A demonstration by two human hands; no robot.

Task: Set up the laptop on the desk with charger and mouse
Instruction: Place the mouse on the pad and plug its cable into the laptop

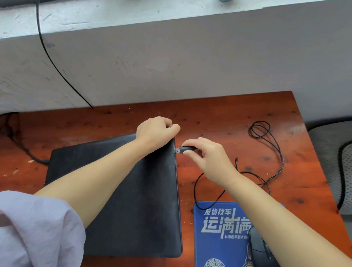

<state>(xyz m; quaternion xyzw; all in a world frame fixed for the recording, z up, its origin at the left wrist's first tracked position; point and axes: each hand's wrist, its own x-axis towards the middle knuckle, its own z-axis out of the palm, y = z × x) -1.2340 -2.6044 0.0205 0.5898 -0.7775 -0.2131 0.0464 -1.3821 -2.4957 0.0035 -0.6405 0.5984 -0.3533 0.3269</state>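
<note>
Your laptop [122, 196] lies closed and flat on the reddish wooden desk [226, 108], lid dark and dusty. Your left hand [156, 129] reaches across it and curls closed over the far right corner of the lid, fingers wrapped round the edge. Your right hand [207, 157] pinches the black USB plug [183, 149] between thumb and fingers, the other fingers loosely bent; the metal tip sits right at the laptop's right side edge, can't tell if it's in the port. The mouse cable [275, 150] runs from the plug area in loose loops over the desk to the right. The black mouse [265, 262] rests on the blue mouse pad [220, 243] just beside the laptop's near right corner, partly under your right forearm. A thicker black cable [26, 152] meets the laptop's left edge. A grey mesh chair [346, 169] stands off the right of the desk.
</note>
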